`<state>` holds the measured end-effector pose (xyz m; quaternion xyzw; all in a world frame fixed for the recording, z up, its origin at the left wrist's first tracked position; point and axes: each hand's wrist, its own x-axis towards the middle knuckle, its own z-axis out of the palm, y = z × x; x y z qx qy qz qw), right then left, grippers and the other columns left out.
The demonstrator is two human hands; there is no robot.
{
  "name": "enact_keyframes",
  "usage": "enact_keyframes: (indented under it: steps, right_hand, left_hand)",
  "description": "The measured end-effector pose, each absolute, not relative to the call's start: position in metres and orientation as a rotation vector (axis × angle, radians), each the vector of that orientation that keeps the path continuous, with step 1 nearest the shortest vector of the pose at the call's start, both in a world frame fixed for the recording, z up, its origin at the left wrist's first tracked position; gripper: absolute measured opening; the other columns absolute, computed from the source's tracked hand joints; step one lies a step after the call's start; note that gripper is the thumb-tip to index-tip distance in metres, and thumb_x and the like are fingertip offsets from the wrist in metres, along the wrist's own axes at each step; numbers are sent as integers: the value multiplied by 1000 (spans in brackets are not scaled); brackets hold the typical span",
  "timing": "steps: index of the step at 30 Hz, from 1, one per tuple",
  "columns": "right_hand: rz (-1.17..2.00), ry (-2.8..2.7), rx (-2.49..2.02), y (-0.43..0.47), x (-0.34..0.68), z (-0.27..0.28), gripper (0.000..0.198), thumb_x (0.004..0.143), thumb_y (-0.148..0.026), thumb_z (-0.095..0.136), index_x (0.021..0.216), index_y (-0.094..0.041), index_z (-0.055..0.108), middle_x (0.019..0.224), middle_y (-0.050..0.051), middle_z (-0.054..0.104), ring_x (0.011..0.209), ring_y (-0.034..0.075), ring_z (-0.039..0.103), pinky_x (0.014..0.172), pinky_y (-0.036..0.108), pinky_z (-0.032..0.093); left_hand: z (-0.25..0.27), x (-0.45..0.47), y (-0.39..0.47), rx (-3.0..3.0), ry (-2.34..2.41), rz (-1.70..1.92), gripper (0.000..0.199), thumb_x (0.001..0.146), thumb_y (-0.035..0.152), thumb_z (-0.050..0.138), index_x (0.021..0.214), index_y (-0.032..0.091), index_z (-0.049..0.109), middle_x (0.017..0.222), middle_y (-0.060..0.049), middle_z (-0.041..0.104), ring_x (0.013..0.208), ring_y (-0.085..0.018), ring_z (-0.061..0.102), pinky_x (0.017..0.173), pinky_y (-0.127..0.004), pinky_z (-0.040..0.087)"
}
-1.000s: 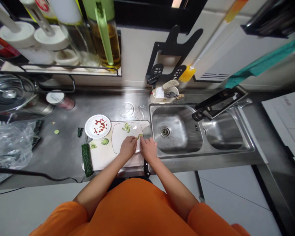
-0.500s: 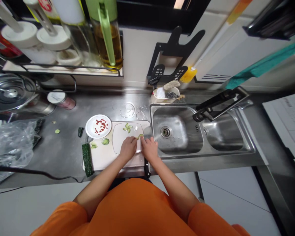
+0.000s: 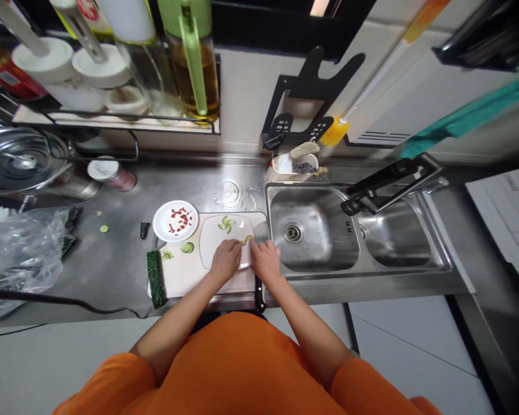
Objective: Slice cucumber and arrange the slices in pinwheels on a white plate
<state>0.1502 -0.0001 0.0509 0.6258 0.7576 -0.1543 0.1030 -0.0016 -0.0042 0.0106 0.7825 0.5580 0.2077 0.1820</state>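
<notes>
My left hand (image 3: 225, 259) is over a white square plate (image 3: 211, 245), its fingers pinched together at a thin cucumber slice (image 3: 249, 238) by the plate's right edge. My right hand (image 3: 266, 260) is just right of the same slice, fingers loosely apart and the index fingertip close to it; whether it touches is hard to tell. Several cucumber slices (image 3: 226, 224) form a small fan near the plate's far edge. Under the plate is a pale cutting board (image 3: 177, 276), with more cucumber pieces (image 3: 187, 247) on its left part.
A cut cucumber (image 3: 156, 279) lies across the board's left edge. Behind it stands a white plate (image 3: 159, 222) with red bits. A black-handled knife (image 3: 260, 297) lies by my right wrist. To the right is a double sink (image 3: 315, 262); a plastic bag (image 3: 21, 253) lies far left.
The whole scene has shifted slightly to the right in view. Both hands stay at the cucumber slice by the plate's right edge, with little visible movement.
</notes>
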Motion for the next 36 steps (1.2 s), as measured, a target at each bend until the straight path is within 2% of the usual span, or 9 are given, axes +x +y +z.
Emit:
enact_keyframes:
  steps: [4,8,11,15,18,24,32,36]
  right_hand:
    - [-455,2219,1887,-1,149,54,45,95,-25,36,139,-24,43,100,13,62,101,27,43,76,36,32]
    - [-476,2205,1915,-5,147,56,42,96,-29,35,136,-24,47,99,13,62,102,27,43,75,36,32]
    - [-486,2212,1921,-8,145,56,40,96,-30,36,133,-24,50,99,12,62,101,27,43,74,35,31]
    - [-481,2241,1923,-12,140,57,36,96,-30,38,127,-25,55,98,10,63,99,25,43,71,34,29]
    - [-470,2265,1925,-14,137,58,31,96,-30,38,118,-25,60,97,9,64,97,24,43,71,33,27]
    - [-473,2288,1929,-17,136,58,25,94,-28,43,103,-23,65,94,8,63,97,23,42,70,31,24]
    - [-502,2293,1961,-20,135,59,26,95,-28,41,99,-23,66,92,7,64,96,22,42,68,30,24]
    - [-589,2333,1990,-19,132,60,26,94,-26,43,100,-23,68,91,6,65,93,21,46,71,29,28]
  left_hand:
    - [21,-26,-10,2089,1694,702,28,89,20,44,109,16,63,108,-11,63,101,-22,55,89,-36,46]
    - [32,-75,-20,1872,1942,730,27,87,24,46,105,16,65,102,-11,64,98,-22,57,91,-36,44]
    - [33,-111,-28,1682,2169,634,28,85,29,47,101,16,66,94,-9,66,90,-22,59,87,-34,45]
    - [28,-135,-30,1524,2346,453,37,82,34,49,108,14,65,100,-13,66,94,-25,59,88,-36,44]
    - [25,-134,-28,1478,2361,352,38,82,36,49,108,15,66,103,-14,67,97,-27,59,87,-36,44]
    - [33,-126,-23,1364,2375,309,34,81,39,50,101,18,69,96,-13,69,87,-26,62,78,-35,44]
    - [40,-127,-20,1217,2303,472,24,76,40,57,84,20,68,83,-5,70,76,-20,61,72,-30,43]
    - [48,-125,-17,1011,2132,646,30,69,46,64,82,19,67,75,-1,68,66,-15,59,65,-25,43]
